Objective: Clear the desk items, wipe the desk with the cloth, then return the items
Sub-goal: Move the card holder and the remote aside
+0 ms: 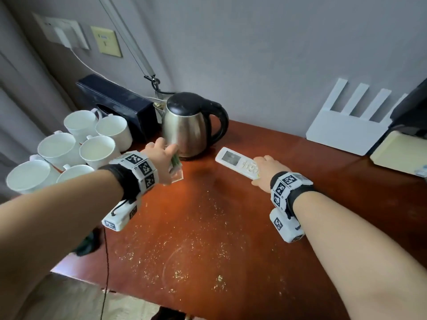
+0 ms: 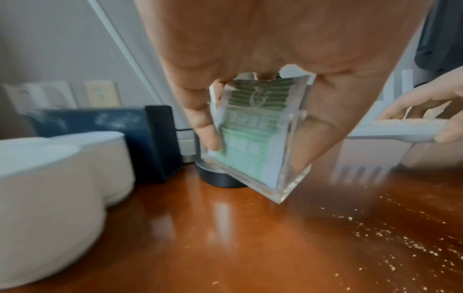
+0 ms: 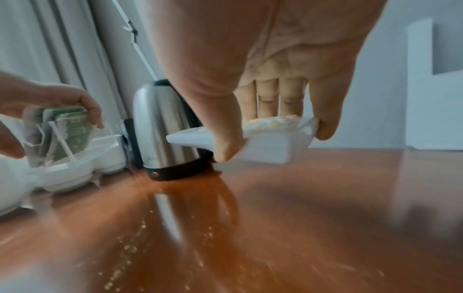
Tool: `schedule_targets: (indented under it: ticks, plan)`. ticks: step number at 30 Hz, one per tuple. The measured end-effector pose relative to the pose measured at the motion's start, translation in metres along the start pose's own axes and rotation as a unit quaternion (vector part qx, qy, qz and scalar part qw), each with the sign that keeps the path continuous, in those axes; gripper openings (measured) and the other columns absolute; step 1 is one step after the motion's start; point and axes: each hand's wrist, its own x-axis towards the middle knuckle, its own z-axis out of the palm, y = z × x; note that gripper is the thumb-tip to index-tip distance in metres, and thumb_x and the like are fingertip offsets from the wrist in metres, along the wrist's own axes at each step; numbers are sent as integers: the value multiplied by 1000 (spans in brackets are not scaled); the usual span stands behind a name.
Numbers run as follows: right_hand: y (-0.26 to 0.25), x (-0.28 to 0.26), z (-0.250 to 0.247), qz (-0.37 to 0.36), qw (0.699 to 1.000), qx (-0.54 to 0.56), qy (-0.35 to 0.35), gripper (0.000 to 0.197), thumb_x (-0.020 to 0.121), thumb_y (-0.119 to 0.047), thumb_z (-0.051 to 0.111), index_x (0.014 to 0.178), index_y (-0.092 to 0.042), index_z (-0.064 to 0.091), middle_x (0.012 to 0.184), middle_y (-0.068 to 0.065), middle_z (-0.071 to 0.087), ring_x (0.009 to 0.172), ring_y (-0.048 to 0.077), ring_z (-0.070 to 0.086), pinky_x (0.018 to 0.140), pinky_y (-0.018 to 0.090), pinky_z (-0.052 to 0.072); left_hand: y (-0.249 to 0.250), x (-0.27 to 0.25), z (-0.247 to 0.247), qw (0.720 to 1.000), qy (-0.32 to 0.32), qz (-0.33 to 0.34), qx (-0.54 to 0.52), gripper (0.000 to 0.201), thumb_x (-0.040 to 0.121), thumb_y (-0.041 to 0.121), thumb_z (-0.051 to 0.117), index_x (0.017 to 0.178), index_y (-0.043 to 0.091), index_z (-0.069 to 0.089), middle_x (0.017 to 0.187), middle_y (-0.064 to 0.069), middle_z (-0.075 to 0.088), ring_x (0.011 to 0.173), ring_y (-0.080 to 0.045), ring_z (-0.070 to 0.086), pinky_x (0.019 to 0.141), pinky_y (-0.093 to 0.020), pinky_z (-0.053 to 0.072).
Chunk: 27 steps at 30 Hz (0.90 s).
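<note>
My left hand point(image 1: 161, 155) pinched the light, slippery, probably acrylic holder point(image 2: 253, 138) by its sides; my right hand point(image 1: 269, 170) gripped the stiff remote point(image 1: 238, 162) by its edges.

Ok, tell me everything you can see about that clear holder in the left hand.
The clear holder is a small box of see-through plastic, thick-walled and open at the top, with green printed packets standing inside. The left hand pinches it from above, thumb on one side and fingers on the other. It hangs tilted, one bottom corner lowest, just above the desk, in front of the kettle and beside the cups.
</note>
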Motion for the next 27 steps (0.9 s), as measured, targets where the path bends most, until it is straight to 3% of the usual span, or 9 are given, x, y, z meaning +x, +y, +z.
schedule_targets:
  ticks: [4, 10, 14, 18, 21, 25, 27]
  plan:
    - [-27, -18, -15, -61, 998, -9, 34, 55, 85, -33, 64, 132, -19, 39, 126, 5, 44, 108, 25, 53, 71, 33, 41, -27, -38, -9, 999, 20, -21, 17, 71, 76, 32, 65, 137, 28, 29, 133, -3, 32, 118, -26, 43, 92, -38, 48]
    - [-75, -18, -18, -116, 992, -18, 42, 51, 85, -30, 63, 129, -18, 41, 126, 5, 45, 112, 25, 51, 74, 34, 39, -51, -54, -16, 999, 3, 18, 51, 75, 73, 31, 68, 137, 30, 28, 133, 2, 34, 119, -21, 45, 95, -31, 44]
    - [-105, 2, -14, -131, 991, -13, 33, 51, 85, -32, 63, 129, -18, 42, 126, 6, 45, 113, 26, 50, 80, 36, 42, -62, -37, -9, 994, -16, 51, 91, 78, 72, 32, 71, 136, 33, 27, 136, 5, 32, 124, -18, 40, 103, -32, 37]
    - [-133, 28, 2, -132, 991, -3, 21, 46, 85, -31, 63, 125, -16, 43, 125, 7, 45, 114, 27, 49, 83, 36, 41, -68, -10, 3, 985, -41, 93, 139, 70, 74, 30, 70, 131, 34, 30, 137, 6, 33, 124, -16, 41, 102, -30, 35]
    - [-150, 44, 16, -126, 992, 20, 15, 49, 85, -31, 63, 127, -16, 42, 127, 7, 43, 116, 26, 47, 84, 37, 42, -71, 9, 11, 973, -86, 110, 183, 74, 73, 27, 72, 134, 30, 30, 137, 4, 33, 124, -18, 42, 103, -33, 38]
    - [-160, 58, 30, -97, 994, 52, 18, 51, 86, -34, 63, 129, -17, 41, 128, 7, 42, 118, 25, 45, 86, 37, 43, -71, 27, 18, 966, -110, 120, 202, 64, 75, 28, 70, 128, 26, 36, 132, 1, 37, 120, -21, 45, 98, -35, 40]
    - [-163, 62, 36, -88, 994, 62, 18, 53, 86, -34, 63, 130, -17, 40, 129, 7, 41, 119, 25, 44, 88, 37, 43, -70, 33, 20, 960, -118, 122, 223, 71, 74, 29, 71, 134, 23, 33, 132, -1, 36, 121, -22, 43, 101, -36, 39]
